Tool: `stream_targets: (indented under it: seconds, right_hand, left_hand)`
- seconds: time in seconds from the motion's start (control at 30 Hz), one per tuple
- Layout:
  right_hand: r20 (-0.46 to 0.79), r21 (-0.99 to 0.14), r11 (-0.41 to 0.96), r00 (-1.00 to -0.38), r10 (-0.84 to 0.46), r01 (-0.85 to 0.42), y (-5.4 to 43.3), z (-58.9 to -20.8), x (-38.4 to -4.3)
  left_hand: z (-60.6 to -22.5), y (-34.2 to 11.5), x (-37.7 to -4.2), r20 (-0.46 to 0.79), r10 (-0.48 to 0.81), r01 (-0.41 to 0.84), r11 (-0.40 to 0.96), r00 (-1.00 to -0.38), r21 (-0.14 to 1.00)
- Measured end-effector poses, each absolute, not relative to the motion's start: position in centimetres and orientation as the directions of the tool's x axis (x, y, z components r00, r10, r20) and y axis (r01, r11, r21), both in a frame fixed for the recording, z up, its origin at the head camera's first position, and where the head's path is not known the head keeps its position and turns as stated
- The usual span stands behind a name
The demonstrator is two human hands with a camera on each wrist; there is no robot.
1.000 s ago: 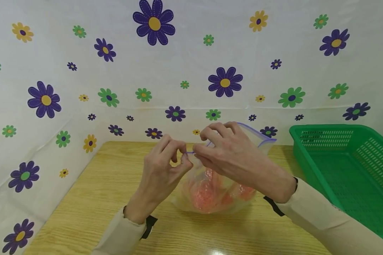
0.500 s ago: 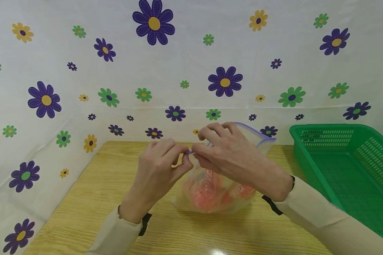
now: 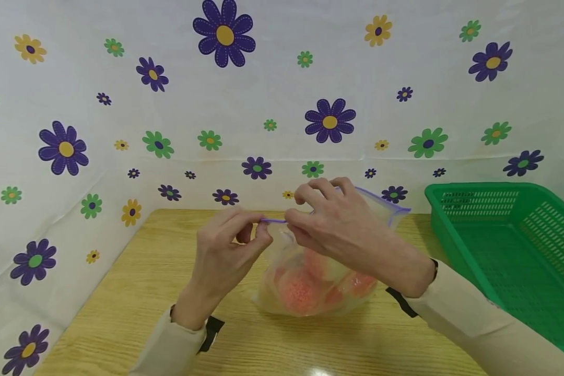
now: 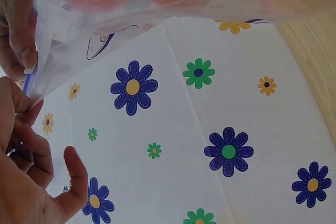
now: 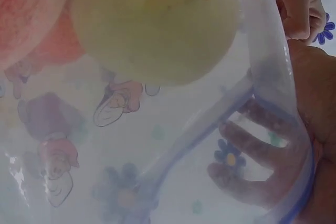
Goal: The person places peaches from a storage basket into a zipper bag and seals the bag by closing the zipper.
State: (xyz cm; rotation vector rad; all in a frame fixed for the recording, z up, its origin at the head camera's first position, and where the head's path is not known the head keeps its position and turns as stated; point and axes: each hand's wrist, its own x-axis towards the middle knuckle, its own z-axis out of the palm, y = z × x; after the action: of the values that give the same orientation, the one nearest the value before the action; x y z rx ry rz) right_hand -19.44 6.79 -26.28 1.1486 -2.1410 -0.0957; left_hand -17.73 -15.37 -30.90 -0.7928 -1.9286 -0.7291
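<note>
A clear zip-top bag point(image 3: 269, 297) with a purple zip strip point(image 3: 275, 221) stands on the table, holding several red and yellow apples point(image 3: 300, 293). At the zip's left end, my left hand point(image 3: 221, 256) pinches the strip between thumb and forefinger. My right hand point(image 3: 345, 232) grips the strip a little further right with thumb and forefinger, its other fingers bent and spread. Right of that hand the bag's mouth gapes. Through the film in the right wrist view, a pale apple point(image 5: 157, 30) and the right fingers point(image 5: 247, 142) show.
A green plastic basket point(image 3: 460, 250) with perforated sides stands on the right. The wooden table point(image 3: 136, 282) meets a white flower-print sheet point(image 3: 263, 89) at the back and left. Cartoon figures point(image 5: 58, 166) are visible through the bag's film.
My left hand has shifted left and slightly up, so more purple strip shows between the hands. The right hand has barely moved. The bag's open corner has dipped slightly.
</note>
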Motion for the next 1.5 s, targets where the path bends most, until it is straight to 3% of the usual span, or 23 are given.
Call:
stream_targets:
  seconds: [0.1,0.17,0.37,0.5,0.87,1.27,1.5]
  right_hand:
    - [0.541,0.361,0.607,-0.371,-0.755,-0.708,6.9,-26.4,-19.6]
    - [0.54,0.356,0.606,-0.373,-0.755,-0.711,6.9,-26.4,-19.7]
    - [0.516,0.343,0.601,-0.39,-0.763,-0.722,6.9,-26.4,-19.5]
    - [0.503,0.378,0.595,-0.382,-0.775,-0.709,6.6,-26.2,-19.5]
    - [0.514,0.453,0.586,-0.34,-0.788,-0.672,5.9,-26.3,-19.6]
    - [0.486,0.455,0.596,-0.376,-0.789,-0.662,6.3,-26.3,-19.4]
    - [0.453,0.436,0.606,-0.42,-0.786,-0.665,6.4,-26.1,-19.4]
  left_hand:
    - [-30.5,-15.6,-17.6,0.86,0.265,0.746,0.642,-0.436,0.18]
    - [-30.0,-15.8,-17.4,0.828,0.329,0.719,0.684,-0.454,0.123]
    - [-28.0,-15.9,-16.7,0.684,0.595,0.607,0.746,-0.422,-0.274]
    - [-27.6,-16.0,-16.3,0.64,0.655,0.559,0.729,-0.402,-0.395]
    - [-28.3,-16.4,-16.3,0.731,0.571,0.578,0.76,-0.375,-0.297]
    - [-28.7,-17.0,-16.8,0.753,0.522,0.606,0.767,-0.401,-0.209]
    - [-28.9,-17.1,-17.3,0.784,0.496,0.618,0.763,-0.373,-0.19]
